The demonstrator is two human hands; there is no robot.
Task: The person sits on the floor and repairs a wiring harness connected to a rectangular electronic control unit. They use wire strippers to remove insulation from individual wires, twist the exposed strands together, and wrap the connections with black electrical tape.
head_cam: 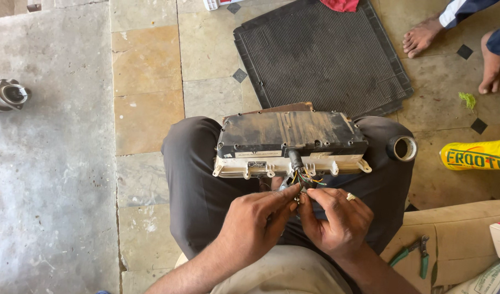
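tape roll (402, 148) beside right knee, bare floor (54, 163) leftward

Both hands meet fingertip to fingertip, left (252, 226) and right (337, 220) (ring on one finger), pinching.

Instrument housing (291, 133) — dusty black back with tan streaks, off-white lower casing. Wires (307, 178) at its cable — orange, green, blue and yellow strands. Trousers (198, 179): dark grey, plain. Rubber mat (321, 54) — charcoal, fine ribbed pattern. Floor (146, 81): tan and beige stone tiles with small black diamond insets; grey concrete to one side. Tape roll (402, 148) black, pale core. Bottle (476, 155) yellow with green lettering. Pliers (416, 253) — green handles. Cloth (341, 4) red.
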